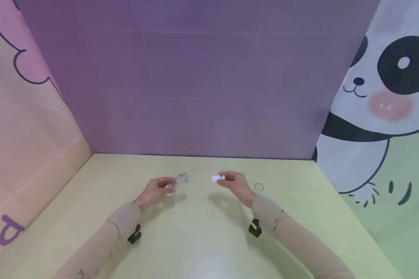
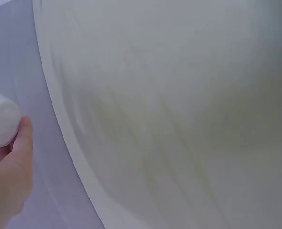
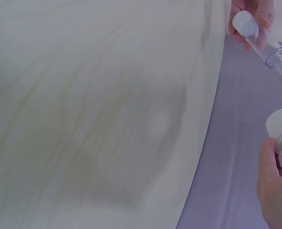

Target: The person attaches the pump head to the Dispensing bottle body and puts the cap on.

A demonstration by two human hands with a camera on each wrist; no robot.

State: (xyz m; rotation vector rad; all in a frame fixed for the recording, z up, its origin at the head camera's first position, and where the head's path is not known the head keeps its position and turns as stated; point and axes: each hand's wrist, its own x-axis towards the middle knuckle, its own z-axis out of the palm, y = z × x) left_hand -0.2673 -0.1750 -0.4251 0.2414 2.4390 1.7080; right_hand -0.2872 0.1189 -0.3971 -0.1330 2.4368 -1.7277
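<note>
My left hand (image 1: 158,188) grips a clear, slim bottle (image 1: 183,178) with a white base. In the right wrist view its screw-threaded neck (image 3: 280,62) points away from the left hand, toward the right one. The bottle's round white base (image 2: 5,125) shows at the edge of the left wrist view. Between thumb and fingers, my right hand (image 1: 238,185) holds a white bottle cap (image 1: 216,178), its wide end turned toward the bottle. Both hands are raised over the table, with a gap between bottle and cap.
A thin ring (image 1: 254,187) lies on the pale table (image 1: 202,232), just beyond the right wrist. A purple backdrop (image 1: 202,85) rises along the table's far edge. Printed cloth walls stand at either side, with a panda (image 1: 356,155) on the right one.
</note>
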